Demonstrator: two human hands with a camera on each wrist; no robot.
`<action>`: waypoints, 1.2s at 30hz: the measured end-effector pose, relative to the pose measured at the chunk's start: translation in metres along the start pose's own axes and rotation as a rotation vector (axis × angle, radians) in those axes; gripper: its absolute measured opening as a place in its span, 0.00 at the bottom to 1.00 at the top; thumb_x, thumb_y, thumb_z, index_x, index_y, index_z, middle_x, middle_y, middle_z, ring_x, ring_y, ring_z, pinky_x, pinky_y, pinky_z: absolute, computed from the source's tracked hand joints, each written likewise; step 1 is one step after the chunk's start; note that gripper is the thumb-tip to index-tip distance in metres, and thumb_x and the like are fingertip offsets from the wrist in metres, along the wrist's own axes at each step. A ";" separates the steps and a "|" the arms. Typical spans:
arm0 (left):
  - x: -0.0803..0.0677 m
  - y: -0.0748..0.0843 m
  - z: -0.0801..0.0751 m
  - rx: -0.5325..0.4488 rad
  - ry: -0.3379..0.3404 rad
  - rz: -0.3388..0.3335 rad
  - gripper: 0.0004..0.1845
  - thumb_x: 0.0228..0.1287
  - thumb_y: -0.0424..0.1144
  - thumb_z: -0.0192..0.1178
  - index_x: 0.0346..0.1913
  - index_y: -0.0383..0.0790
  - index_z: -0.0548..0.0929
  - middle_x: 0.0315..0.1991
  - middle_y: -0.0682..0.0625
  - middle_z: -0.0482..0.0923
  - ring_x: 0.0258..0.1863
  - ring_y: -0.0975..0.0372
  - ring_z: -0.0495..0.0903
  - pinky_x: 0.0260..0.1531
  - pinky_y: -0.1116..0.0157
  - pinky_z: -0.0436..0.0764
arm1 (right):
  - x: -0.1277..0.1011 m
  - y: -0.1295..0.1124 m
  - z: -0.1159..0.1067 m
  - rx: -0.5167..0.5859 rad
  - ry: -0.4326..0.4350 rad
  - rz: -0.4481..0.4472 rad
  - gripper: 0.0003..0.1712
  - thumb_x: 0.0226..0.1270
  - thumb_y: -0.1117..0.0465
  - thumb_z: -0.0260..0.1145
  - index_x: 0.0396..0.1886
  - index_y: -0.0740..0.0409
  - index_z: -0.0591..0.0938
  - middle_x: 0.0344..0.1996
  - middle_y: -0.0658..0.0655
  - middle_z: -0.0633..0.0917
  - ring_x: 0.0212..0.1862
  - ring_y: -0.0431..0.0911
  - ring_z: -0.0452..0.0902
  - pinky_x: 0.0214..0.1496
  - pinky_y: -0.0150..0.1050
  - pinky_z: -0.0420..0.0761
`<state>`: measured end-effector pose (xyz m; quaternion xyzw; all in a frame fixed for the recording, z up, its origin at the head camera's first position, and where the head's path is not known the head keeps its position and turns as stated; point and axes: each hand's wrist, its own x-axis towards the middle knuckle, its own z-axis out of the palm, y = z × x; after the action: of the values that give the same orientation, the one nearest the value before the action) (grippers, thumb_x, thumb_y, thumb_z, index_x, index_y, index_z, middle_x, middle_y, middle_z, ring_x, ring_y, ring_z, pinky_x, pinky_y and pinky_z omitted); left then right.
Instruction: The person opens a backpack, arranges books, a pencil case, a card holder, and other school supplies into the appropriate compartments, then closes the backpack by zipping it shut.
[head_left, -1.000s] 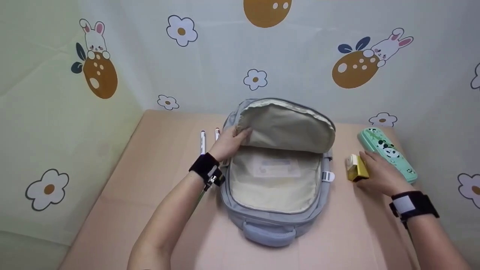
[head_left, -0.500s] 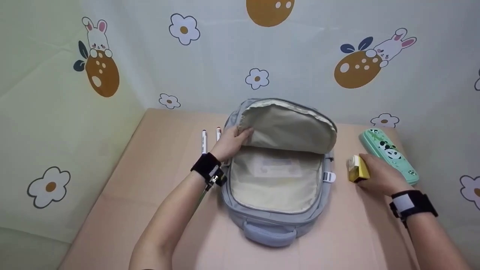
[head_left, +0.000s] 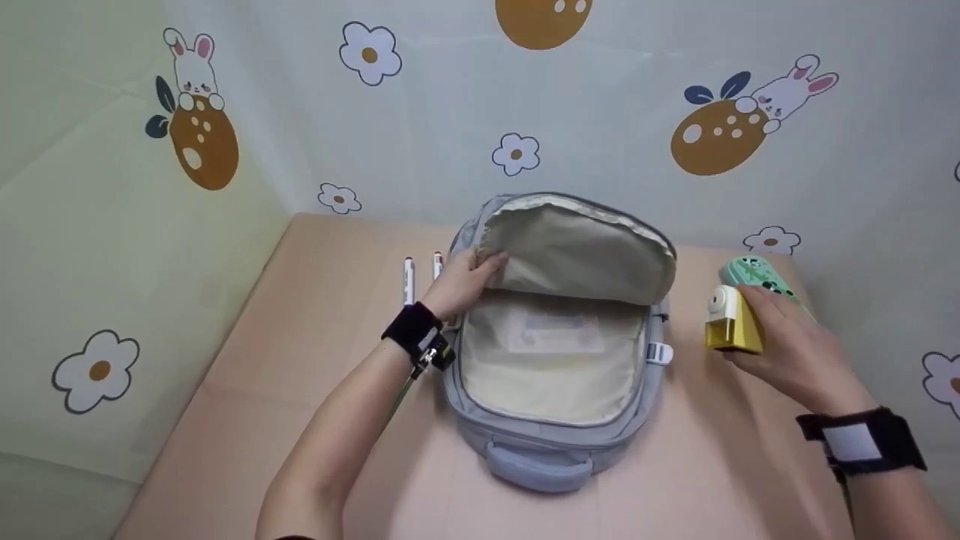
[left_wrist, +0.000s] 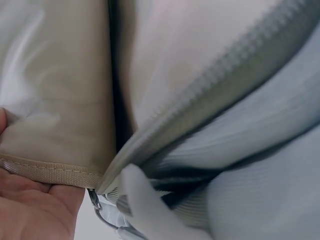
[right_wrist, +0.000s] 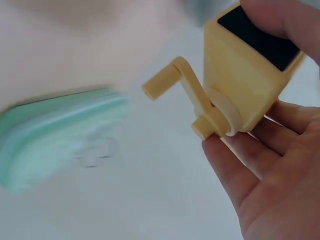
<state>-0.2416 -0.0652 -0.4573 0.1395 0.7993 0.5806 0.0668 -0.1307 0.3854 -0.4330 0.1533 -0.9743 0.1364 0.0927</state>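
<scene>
A grey-blue backpack (head_left: 551, 442) lies flat on the peach table, its main compartment unzipped and its cream lining showing. My left hand (head_left: 463, 283) grips the edge of the raised flap (head_left: 577, 247) and holds it up; in the left wrist view the flap's hem (left_wrist: 45, 170) lies across my palm beside the zipper (left_wrist: 220, 85). My right hand (head_left: 787, 349) holds a small yellow pencil sharpener (head_left: 731, 324) lifted above the table, right of the bag. The right wrist view shows the yellow pencil sharpener (right_wrist: 245, 75) with its crank handle (right_wrist: 172, 82) pinched in my fingers.
A mint green pencil case (head_left: 754, 271) with panda prints lies at the table's far right, partly behind my right hand, and appears blurred as the pencil case (right_wrist: 55, 135) in the right wrist view. Two white pens (head_left: 409, 279) lie left of the bag. Patterned walls close the table's back and sides.
My right hand has closed on the yellow sharpener and lifted it off the table, up and slightly back. The left hand keeps holding the flap in the same place.
</scene>
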 end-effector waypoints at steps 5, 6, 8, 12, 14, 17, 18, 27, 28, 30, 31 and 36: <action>0.001 0.002 0.002 0.001 0.010 -0.008 0.18 0.78 0.53 0.55 0.53 0.42 0.82 0.21 0.57 0.63 0.16 0.65 0.59 0.17 0.66 0.63 | 0.003 -0.053 -0.006 -0.007 0.053 -0.200 0.56 0.43 0.58 0.85 0.72 0.68 0.69 0.65 0.68 0.76 0.64 0.63 0.72 0.61 0.64 0.75; 0.001 0.003 0.002 -0.001 0.011 -0.008 0.18 0.78 0.52 0.55 0.52 0.41 0.83 0.22 0.57 0.65 0.17 0.65 0.60 0.18 0.66 0.64 | 0.005 -0.063 -0.003 -0.009 0.042 -0.237 0.56 0.43 0.59 0.85 0.72 0.68 0.69 0.65 0.68 0.76 0.65 0.62 0.72 0.61 0.62 0.75; 0.002 0.004 0.001 -0.005 0.017 -0.009 0.18 0.77 0.53 0.56 0.50 0.41 0.82 0.23 0.56 0.65 0.17 0.65 0.60 0.18 0.67 0.64 | 0.015 -0.082 0.006 -0.011 0.016 -0.311 0.55 0.43 0.58 0.84 0.72 0.68 0.70 0.65 0.67 0.76 0.65 0.61 0.73 0.61 0.60 0.76; 0.001 0.005 0.001 -0.010 0.015 -0.012 0.17 0.77 0.52 0.56 0.49 0.41 0.82 0.22 0.56 0.66 0.17 0.65 0.61 0.17 0.67 0.64 | 0.038 -0.116 0.029 -0.032 -0.097 -0.400 0.56 0.44 0.55 0.84 0.73 0.67 0.69 0.66 0.66 0.76 0.66 0.59 0.73 0.62 0.57 0.77; 0.001 0.005 0.001 -0.005 0.017 -0.016 0.17 0.77 0.52 0.56 0.48 0.41 0.82 0.21 0.57 0.65 0.16 0.65 0.60 0.16 0.68 0.63 | 0.049 -0.131 0.041 -0.055 -0.145 -0.438 0.56 0.46 0.53 0.84 0.73 0.66 0.69 0.65 0.64 0.76 0.66 0.57 0.73 0.62 0.56 0.77; 0.000 0.006 0.001 0.007 0.021 -0.017 0.17 0.77 0.51 0.56 0.50 0.40 0.82 0.20 0.57 0.65 0.15 0.66 0.60 0.15 0.68 0.63 | 0.065 -0.150 0.057 -0.085 -0.182 -0.495 0.56 0.48 0.49 0.84 0.73 0.67 0.69 0.64 0.64 0.77 0.65 0.58 0.74 0.62 0.54 0.78; 0.000 0.007 0.001 0.011 0.023 -0.015 0.17 0.78 0.51 0.56 0.51 0.41 0.83 0.20 0.57 0.65 0.16 0.66 0.60 0.16 0.68 0.63 | 0.069 -0.156 0.062 -0.092 -0.185 -0.509 0.56 0.48 0.48 0.84 0.73 0.68 0.69 0.63 0.64 0.77 0.64 0.58 0.74 0.62 0.53 0.78; 0.000 0.011 0.002 0.002 0.022 -0.033 0.19 0.77 0.54 0.56 0.51 0.41 0.82 0.26 0.54 0.72 0.22 0.62 0.69 0.25 0.65 0.72 | 0.104 -0.199 0.092 -0.145 -0.111 -0.567 0.56 0.48 0.45 0.83 0.70 0.72 0.71 0.57 0.67 0.80 0.58 0.60 0.77 0.56 0.53 0.81; 0.000 0.011 0.002 -0.004 0.022 -0.035 0.19 0.77 0.54 0.56 0.51 0.41 0.82 0.27 0.53 0.74 0.24 0.60 0.71 0.27 0.65 0.74 | 0.107 -0.202 0.095 -0.158 -0.102 -0.570 0.56 0.48 0.44 0.83 0.69 0.72 0.71 0.57 0.67 0.80 0.57 0.60 0.77 0.56 0.53 0.81; 0.000 0.012 0.001 -0.007 0.021 -0.039 0.20 0.77 0.54 0.56 0.53 0.40 0.81 0.29 0.51 0.76 0.26 0.58 0.74 0.30 0.64 0.76 | 0.112 -0.206 0.102 -0.182 -0.086 -0.574 0.53 0.50 0.43 0.82 0.68 0.71 0.73 0.54 0.66 0.81 0.54 0.60 0.78 0.53 0.52 0.82; 0.000 0.012 0.001 -0.009 0.021 -0.042 0.20 0.77 0.54 0.56 0.54 0.40 0.81 0.31 0.50 0.78 0.28 0.57 0.75 0.31 0.64 0.76 | 0.114 -0.208 0.105 -0.189 -0.080 -0.575 0.52 0.50 0.43 0.82 0.67 0.70 0.73 0.52 0.66 0.82 0.52 0.59 0.78 0.51 0.52 0.82; -0.001 0.012 0.000 -0.002 0.023 -0.049 0.22 0.77 0.55 0.55 0.58 0.40 0.80 0.33 0.51 0.79 0.29 0.60 0.75 0.33 0.64 0.76 | 0.120 -0.209 0.118 -0.195 -0.049 -0.570 0.46 0.50 0.46 0.82 0.63 0.66 0.75 0.47 0.63 0.81 0.45 0.58 0.79 0.43 0.53 0.83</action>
<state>-0.2388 -0.0616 -0.4461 0.1132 0.8027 0.5811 0.0720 -0.1912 0.1266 -0.4683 0.4144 -0.9024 0.0068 0.1180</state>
